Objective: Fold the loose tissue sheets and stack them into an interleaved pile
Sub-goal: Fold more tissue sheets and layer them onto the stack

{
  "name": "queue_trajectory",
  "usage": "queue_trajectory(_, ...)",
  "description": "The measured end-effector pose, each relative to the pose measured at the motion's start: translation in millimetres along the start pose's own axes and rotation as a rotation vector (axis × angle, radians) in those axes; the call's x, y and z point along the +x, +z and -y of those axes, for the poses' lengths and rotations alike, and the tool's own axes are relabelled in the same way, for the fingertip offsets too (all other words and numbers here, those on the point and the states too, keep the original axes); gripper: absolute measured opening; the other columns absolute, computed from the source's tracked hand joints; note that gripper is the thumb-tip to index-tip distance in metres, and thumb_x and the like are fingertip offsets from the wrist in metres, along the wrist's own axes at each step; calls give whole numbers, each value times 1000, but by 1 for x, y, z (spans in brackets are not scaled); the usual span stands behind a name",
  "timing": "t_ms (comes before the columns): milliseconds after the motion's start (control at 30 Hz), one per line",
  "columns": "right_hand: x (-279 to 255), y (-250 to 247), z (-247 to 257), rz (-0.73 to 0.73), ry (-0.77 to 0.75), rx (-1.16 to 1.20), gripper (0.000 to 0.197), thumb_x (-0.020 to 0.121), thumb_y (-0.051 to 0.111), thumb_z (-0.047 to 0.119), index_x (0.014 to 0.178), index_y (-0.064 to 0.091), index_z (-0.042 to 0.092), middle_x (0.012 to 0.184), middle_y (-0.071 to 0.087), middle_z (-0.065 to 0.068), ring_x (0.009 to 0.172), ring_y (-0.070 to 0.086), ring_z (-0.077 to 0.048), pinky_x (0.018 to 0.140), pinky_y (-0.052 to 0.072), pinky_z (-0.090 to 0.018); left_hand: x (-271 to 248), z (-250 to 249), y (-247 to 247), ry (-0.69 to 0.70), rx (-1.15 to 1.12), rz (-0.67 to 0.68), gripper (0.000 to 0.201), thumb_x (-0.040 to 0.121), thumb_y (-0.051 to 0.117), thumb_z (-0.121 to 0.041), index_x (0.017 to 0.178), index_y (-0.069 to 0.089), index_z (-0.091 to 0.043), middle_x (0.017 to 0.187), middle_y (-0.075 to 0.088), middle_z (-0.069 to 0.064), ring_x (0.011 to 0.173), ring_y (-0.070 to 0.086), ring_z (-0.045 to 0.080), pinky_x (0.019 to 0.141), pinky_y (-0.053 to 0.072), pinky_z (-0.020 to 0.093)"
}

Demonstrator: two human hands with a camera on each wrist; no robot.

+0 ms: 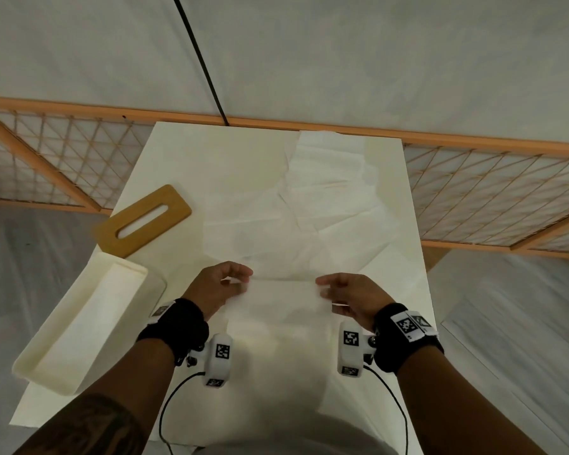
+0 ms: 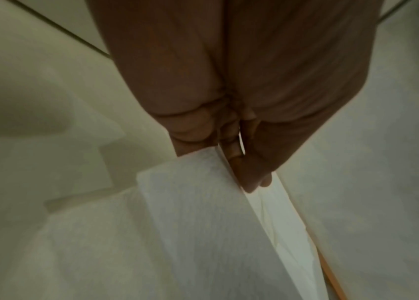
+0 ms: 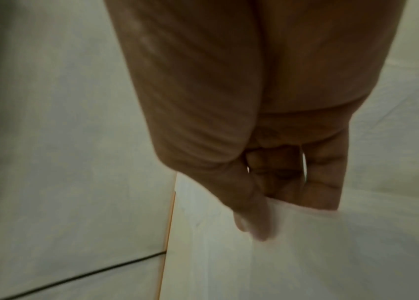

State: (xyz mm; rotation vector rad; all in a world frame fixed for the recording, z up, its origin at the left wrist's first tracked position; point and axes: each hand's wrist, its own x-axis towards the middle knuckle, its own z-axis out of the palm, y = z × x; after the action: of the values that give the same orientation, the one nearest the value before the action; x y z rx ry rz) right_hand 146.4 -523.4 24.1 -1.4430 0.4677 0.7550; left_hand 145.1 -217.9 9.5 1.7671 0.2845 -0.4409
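- My left hand (image 1: 219, 287) is pinching the tissue sheet's (image 1: 281, 310) left edge, fingers curled.
- My right hand (image 1: 347, 295) is pinching its right edge.
- Sheet is hanging raised over the surface (image 1: 178, 165), near me.

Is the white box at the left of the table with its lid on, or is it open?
Open. The white box shows its hollow inside, and the wooden slotted lid lies flat on the table beyond it, apart from the box.
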Motion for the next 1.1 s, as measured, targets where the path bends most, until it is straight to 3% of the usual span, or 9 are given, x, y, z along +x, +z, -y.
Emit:
queue_trajectory(133,2,8,-27,-99,-10,-144,27,83,68,-13,95,76,10,75,55,-6,79,56,-22,70,52,-28,-1,18,-3,-32,155,67,21,79,80,-2,88,73,-20,96,73,-6,81,63,12,73,47,23)
queue_trajectory(300,0,15,-51,-178,-7,-226,30,84,66,-10,81,79,16,75,67,-5,68,61,-18,76,58,-34,-7,26,-4,-24,234,101,13,79,82,-11,78,73,-21,84,73,-8,79,65,5,76,45,16)
queue_trajectory(400,0,21,-53,-216,-40,-222,32,87,63,-9,82,80,17,95,74,-12,86,72,-28,82,62,-42,-5,24,-3,-3,319,132,19,80,82,-12,72,75,-27,62,60,-13,57,48,7,63,38,17)
queue_trajectory(467,0,24,-50,-236,-57,-232,32,89,60,-7,86,80,18,102,74,-11,92,71,-30,77,63,-46,-3,23,-2,16,301,134,22,81,79,-8,74,76,-29,81,70,-13,73,60,3,74,43,16)
queue_trajectory(567,-3,28,-43,-235,-76,-192,29,91,58,-4,95,78,16,110,68,-6,84,66,-22,59,59,-30,-2,22,-2,63,280,98,22,83,76,-4,86,77,-26,114,67,-11,108,59,1,90,44,20)
queue_trajectory(700,-4,24,-41,-224,-112,-148,28,92,60,0,97,78,20,113,68,-9,73,61,-19,56,53,-25,-4,18,-3,112,243,70,23,86,74,-9,88,76,-32,119,65,-17,108,59,-3,89,44,21)
queue_trajectory(933,2,19,-51,-229,-169,-359,27,88,69,8,98,76,33,119,67,-2,71,63,-15,59,49,-20,-5,21,1,183,380,92,32,87,70,-4,90,75,-36,115,61,-16,102,60,2,86,44,15)
queue_trajectory(1000,2,20,-54,-232,-175,-449,29,87,70,9,98,73,36,117,69,3,76,65,-14,66,49,-19,-6,24,4,210,425,94,36,84,69,1,91,74,-34,120,57,-17,97,59,0,80,42,10)
queue_trajectory(1100,4,24,-59,-246,-162,-553,33,86,70,10,99,69,40,119,65,7,100,64,-17,87,54,-27,-7,29,6,199,480,82,38,79,71,2,92,72,-34,129,49,-23,79,61,12,75,45,13)
